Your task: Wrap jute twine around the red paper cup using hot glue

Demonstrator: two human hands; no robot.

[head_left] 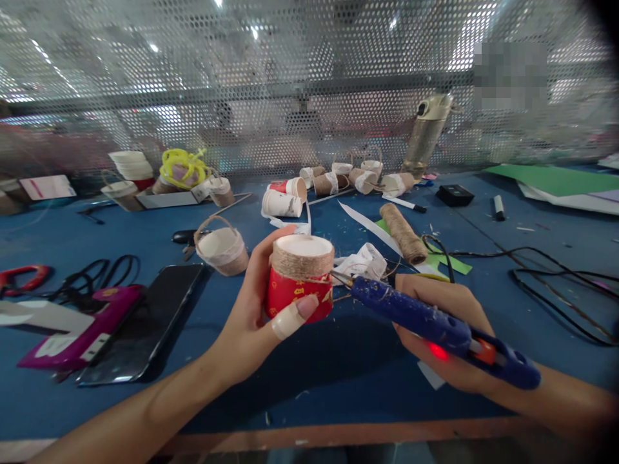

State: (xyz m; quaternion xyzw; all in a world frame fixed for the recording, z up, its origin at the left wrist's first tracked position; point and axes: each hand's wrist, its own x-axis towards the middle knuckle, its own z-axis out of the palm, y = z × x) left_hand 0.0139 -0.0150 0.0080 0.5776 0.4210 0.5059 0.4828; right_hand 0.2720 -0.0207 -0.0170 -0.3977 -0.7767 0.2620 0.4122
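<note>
In front of me my left hand (pixel 271 309) is wrapped round a red paper cup (pixel 290 290), held upside down or upright, I cannot tell which. Brown twine (pixel 302 267) is wound in a band round the cup's upper part, and a strand trails off to the right. A wrap of pale tape circles my left thumb. My right hand (pixel 445 322) grips a blue hot glue gun (pixel 411 312), whose metal nozzle meets the cup's right side at the twine. A red light glows on the gun. Behind it lies a roll of twine (pixel 403 233).
A small twine basket (pixel 222 248), a phone (pixel 145 325), a purple device (pixel 87 328) and red-handled scissors (pixel 24 278) lie to the left. Several wrapped cups (pixel 362 182) and a bottle (pixel 428 135) line the back by a perforated metal screen (pixel 242 84). Black cable (pixel 546 277) loops at right.
</note>
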